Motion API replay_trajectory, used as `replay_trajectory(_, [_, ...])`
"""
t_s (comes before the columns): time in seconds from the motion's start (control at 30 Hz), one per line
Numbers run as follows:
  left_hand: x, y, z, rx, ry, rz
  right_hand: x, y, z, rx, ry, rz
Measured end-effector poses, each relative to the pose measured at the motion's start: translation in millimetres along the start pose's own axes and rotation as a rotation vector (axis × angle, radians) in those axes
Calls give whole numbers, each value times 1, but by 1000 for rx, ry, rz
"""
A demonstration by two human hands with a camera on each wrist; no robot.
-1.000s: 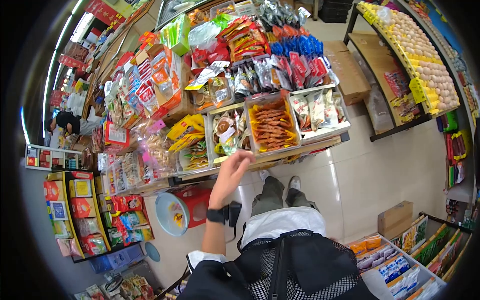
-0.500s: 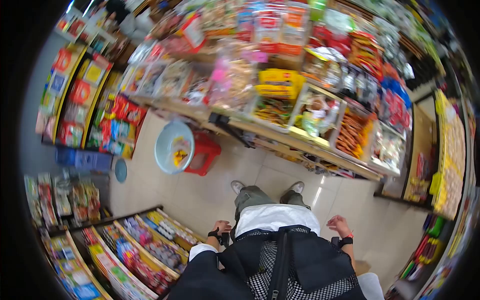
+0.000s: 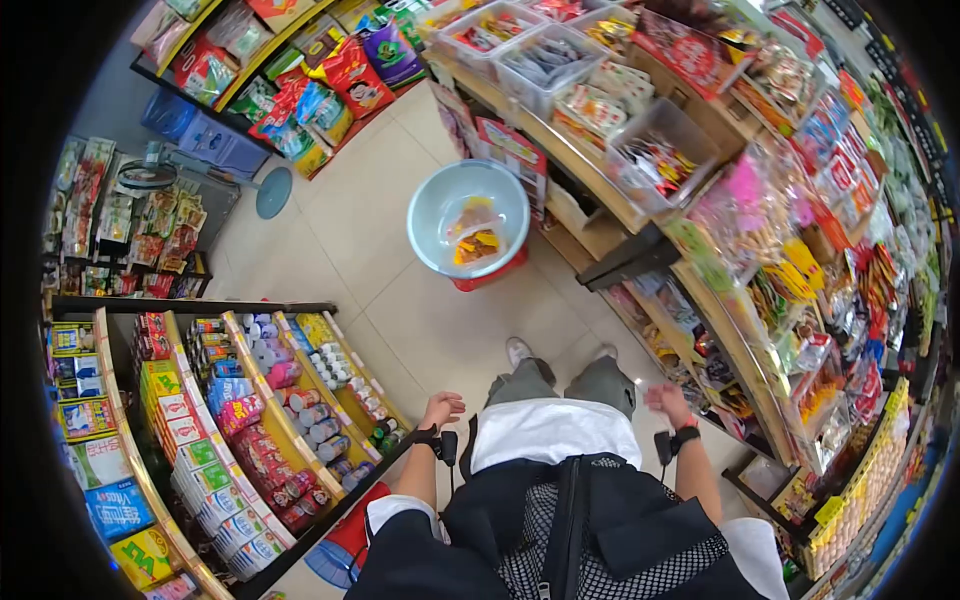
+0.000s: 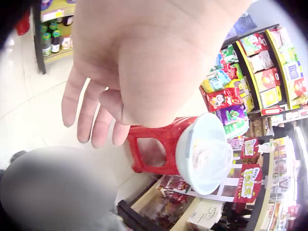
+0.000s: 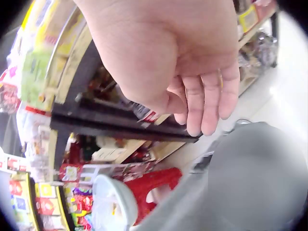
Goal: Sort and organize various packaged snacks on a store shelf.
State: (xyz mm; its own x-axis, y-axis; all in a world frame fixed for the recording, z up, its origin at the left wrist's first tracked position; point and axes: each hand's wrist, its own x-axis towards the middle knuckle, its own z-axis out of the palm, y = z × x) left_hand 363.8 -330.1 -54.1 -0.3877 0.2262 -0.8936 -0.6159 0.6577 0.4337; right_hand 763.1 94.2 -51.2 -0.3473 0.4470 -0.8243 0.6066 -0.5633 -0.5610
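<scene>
My left hand (image 3: 442, 410) hangs at my side with loosely bent fingers and nothing in it. On the other side my right hand (image 3: 668, 402) is also empty, fingers relaxed. In the left wrist view the left hand (image 4: 144, 67) overlaps a red stool (image 4: 166, 161). A light blue basin (image 3: 422, 235) sits on that stool ahead of me, holding a few yellow and orange packets (image 3: 477, 246). The right wrist view shows the right hand (image 5: 168, 57) in front of the dark corner post (image 5: 115, 122) of a display stand.
Along the right runs a wooden display stand (image 3: 690, 290) full of packaged snacks. Slanted shelves (image 3: 240, 420) with jars and boxes stand at the left. Racks of bagged goods (image 3: 355, 80) line the far wall. A tiled floor (image 3: 370, 215) lies between them.
My left hand has come down from over the snack bins to my side. The view has turned left, bringing the basin and left shelves nearer; the right hand has come into view.
</scene>
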Motion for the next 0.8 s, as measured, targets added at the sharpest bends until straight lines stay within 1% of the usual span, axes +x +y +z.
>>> replay_trajectory(0.03, [14,3,-16,-9,-38,11,21,-37,17,-80,-60,-53])
replay_trajectory(0.07, [17,15,-24,4,-19,55,41,-72,36,-161,-119,-103])
replay_trajectory(0.13, [23,48,-35,34,19,137,71,-137,89,-161,-258,-249])
replay_trajectory(0.2, [36,72,-46,57,38,238,92,-193,161,-163,-320,-322])
replay_trajectory(0.27, [42,118,-47,111,42,318,127,-220,226,-193,-468,-393])
replay_trajectory(0.33, [72,145,-53,282,76,540,151,-240,296,-264,-533,-408])
replay_trajectory(0.37, [84,155,-54,365,89,652,155,-249,328,-473,-430,-535])
replay_trajectory(0.4, [93,166,-54,454,107,683,163,-263,355,-683,-318,-664])
replay_trajectory(0.47, [109,202,-54,645,139,753,200,-263,404,-738,-256,-695])
replay_trajectory(0.5, [115,227,-46,592,118,697,215,-262,422,-816,-182,-801])
replay_trajectory(0.53, [113,249,-37,547,88,625,234,-262,440,-823,-141,-855])
replay_trajectory(0.57, [110,259,-34,499,51,539,250,-255,454,-835,-102,-893])
replay_trajectory(0.6, [120,265,-33,479,7,533,266,-246,463,-863,-66,-930])
replay_trajectory(0.63, [133,271,-28,442,-34,526,278,-238,471,-922,3,-1115])
replay_trajectory(0.67, [142,273,-22,394,-69,516,287,-228,473,-1050,-2,-1060])
replay_trajectory(0.7, [148,275,-18,310,-132,449,301,-217,477,-1177,-9,-1012])
replay_trajectory(0.73, [149,270,-16,271,-179,437,304,-223,482,-1298,-17,-964])
replay_trajectory(0.77, [147,267,-14,236,-224,428,311,-234,485,-1365,-293,-487])
replay_trajectory(0.8, [146,268,-13,207,-268,427,311,-241,483,-1369,-343,-361])
